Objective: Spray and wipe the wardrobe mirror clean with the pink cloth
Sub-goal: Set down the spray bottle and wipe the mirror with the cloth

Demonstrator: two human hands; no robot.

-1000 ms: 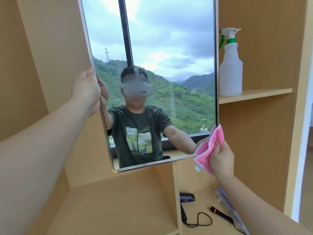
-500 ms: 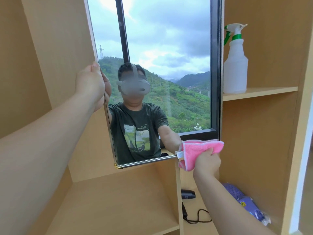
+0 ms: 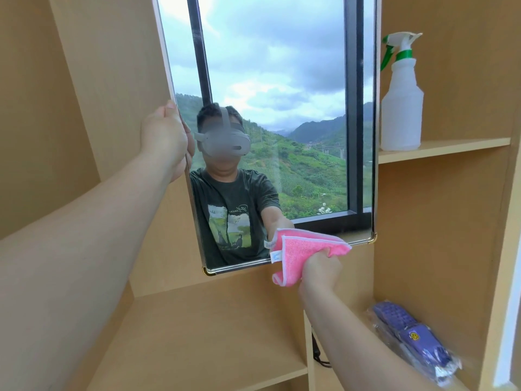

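The wardrobe mirror [image 3: 282, 80] swings out from the wooden wardrobe and reflects a window and green hills. My left hand [image 3: 165, 136] grips the mirror's left edge at mid height. My right hand [image 3: 320, 268] is closed on the folded pink cloth [image 3: 304, 246], which is pressed against the mirror's bottom edge, right of centre. The white spray bottle [image 3: 401, 103] with a green trigger stands upright on the shelf to the right of the mirror, untouched.
The wooden shelf [image 3: 442, 149] holding the bottle juts out at right. Lower right, a purple item in clear plastic wrap [image 3: 411, 340] lies in a compartment. A black cord [image 3: 317, 356] hangs near the divider. A wide shelf board [image 3: 197, 334] lies below the mirror.
My right hand has slid the pink cloth leftward along the mirror's bottom edge from the lower right corner. My left hand keeps its hold on the left edge.
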